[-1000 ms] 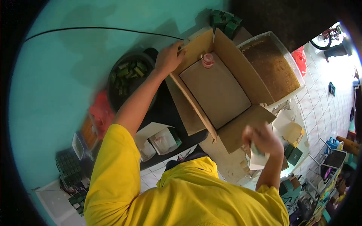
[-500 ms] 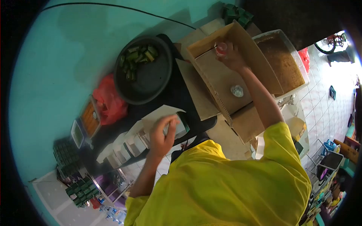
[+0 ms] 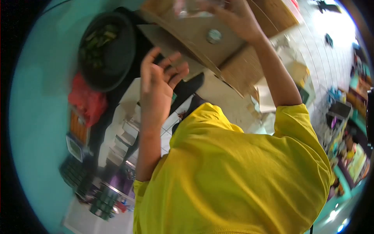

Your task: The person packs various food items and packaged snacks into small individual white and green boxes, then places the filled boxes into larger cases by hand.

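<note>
At the top of the view my right hand (image 3: pixel 237 17) reaches over an open cardboard box (image 3: pixel 239 74). Its fingers are closed on a clear, shiny plastic item (image 3: pixel 193 8) with a pinkish tint, blurred and partly cut off by the frame edge. Inside the box, below that hand, lies a small whitish round thing (image 3: pixel 214 36). My left hand (image 3: pixel 159 82) is raised with fingers spread, holding nothing, near the box's flap and above white cartons (image 3: pixel 126 136) on the dark table.
A large dark basin (image 3: pixel 126 50) holds several green wrapped pieces (image 3: pixel 99 41). Beside it are a red plastic bag (image 3: pixel 87 101) and a small scale (image 3: pixel 74 147). Stacks of green packs (image 3: pixel 104 202) stand lower left. Tiled floor (image 3: pixel 311 50) stretches away at right.
The view has shifted, so the box and basin sit higher and further left. My right hand has lifted the clear item off the box bottom. My left hand has risen towards the box, fingers spreading.
</note>
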A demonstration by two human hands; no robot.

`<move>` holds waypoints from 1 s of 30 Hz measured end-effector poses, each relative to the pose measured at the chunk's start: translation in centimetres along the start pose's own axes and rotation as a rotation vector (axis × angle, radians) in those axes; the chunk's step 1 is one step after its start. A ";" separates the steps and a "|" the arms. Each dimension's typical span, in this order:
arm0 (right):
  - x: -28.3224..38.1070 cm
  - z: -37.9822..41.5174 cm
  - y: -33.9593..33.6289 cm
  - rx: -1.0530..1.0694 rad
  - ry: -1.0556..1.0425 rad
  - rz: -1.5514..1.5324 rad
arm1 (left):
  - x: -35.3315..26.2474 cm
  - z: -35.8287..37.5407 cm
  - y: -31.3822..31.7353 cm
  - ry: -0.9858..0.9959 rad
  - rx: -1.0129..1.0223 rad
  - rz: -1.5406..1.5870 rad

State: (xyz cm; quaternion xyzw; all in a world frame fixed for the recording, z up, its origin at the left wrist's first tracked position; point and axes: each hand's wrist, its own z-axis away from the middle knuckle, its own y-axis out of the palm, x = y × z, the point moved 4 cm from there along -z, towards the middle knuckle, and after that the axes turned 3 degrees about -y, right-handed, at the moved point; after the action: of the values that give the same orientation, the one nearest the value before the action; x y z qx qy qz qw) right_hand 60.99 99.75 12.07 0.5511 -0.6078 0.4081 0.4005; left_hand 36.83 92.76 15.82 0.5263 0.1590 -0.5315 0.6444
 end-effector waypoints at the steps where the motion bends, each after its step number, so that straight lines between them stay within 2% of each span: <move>1: 2.2 1.8 0.8 0.033 -0.125 0.163 | 0.3 -0.6 1.5 -0.055 0.032 0.001; 3: 7.5 6.1 3.5 0.033 0.227 0.159 | 1.2 -1.7 3.8 -0.213 0.088 0.184; 4: 8.8 7.5 4.4 0.079 0.047 0.150 | 2.2 -2.1 3.7 -0.260 0.130 0.171; 5: 9.6 9.2 4.9 0.131 -0.135 0.147 | 3.1 -2.9 2.0 -0.230 0.037 0.077; 6: 10.1 11.1 4.4 0.085 -0.117 0.175 | 4.0 -3.4 0.9 -0.190 -0.057 -0.022; 8: 10.2 15.6 3.3 0.086 0.130 -0.230 | 5.1 -2.1 0.4 -0.244 -0.037 -0.017; 10: 8.9 23.0 1.9 0.252 0.603 -0.619 | 5.2 -0.6 -0.7 -0.239 0.002 -0.168; 12: 5.1 32.2 1.9 0.192 1.028 -0.704 | 5.6 -0.3 -1.5 -0.315 0.100 -0.081; 13: 3.1 36.7 1.8 0.129 1.221 -0.341 | 5.5 -0.3 -1.6 -0.358 0.172 0.019; 14: -0.8 42.4 1.4 0.270 1.324 0.131 | 5.4 -0.2 -1.3 -0.365 0.192 0.016; 15: -3.8 48.7 1.1 0.009 1.377 0.450 | 5.0 -0.2 -1.3 -0.322 0.159 -0.059; 16: -5.3 54.2 1.1 -0.263 1.403 0.758 | 4.4 -0.1 -1.4 -0.282 0.125 -0.139; 18: -6.1 59.8 0.7 -0.625 1.468 1.019 | 3.8 0.2 -1.0 -0.262 0.180 -0.131; 19: -6.2 60.4 1.0 -0.637 1.461 1.015 | 3.5 0.4 -0.7 -0.240 0.196 -0.143; 21: -4.4 61.0 1.8 -1.000 1.285 1.486 | 3.1 0.7 -0.7 -0.209 0.215 -0.164; 22: -4.6 61.7 1.7 -1.005 1.271 1.483 | 3.3 1.0 -0.8 -0.233 0.224 -0.159; 24: -6.7 64.8 1.2 -1.013 1.375 1.133 | 3.6 1.6 -1.3 -0.219 0.216 -0.150; 26: -9.8 67.9 -0.1 -0.799 1.435 0.946 | 4.3 2.0 -2.2 -0.299 0.169 -0.126; 28: -8.9 66.9 0.0 -0.840 1.339 1.021 | 4.5 2.6 -2.9 -0.234 0.158 -0.153; 30: -7.3 66.1 0.3 -1.006 1.170 1.056 | 4.6 3.2 -3.5 -0.196 0.131 -0.132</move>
State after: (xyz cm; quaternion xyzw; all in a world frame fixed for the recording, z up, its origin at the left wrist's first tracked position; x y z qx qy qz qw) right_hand 58.75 40.32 -17.61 -0.3277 -0.5863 0.4387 0.5971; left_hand 34.51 88.09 11.81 0.5011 0.0945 -0.6307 0.5849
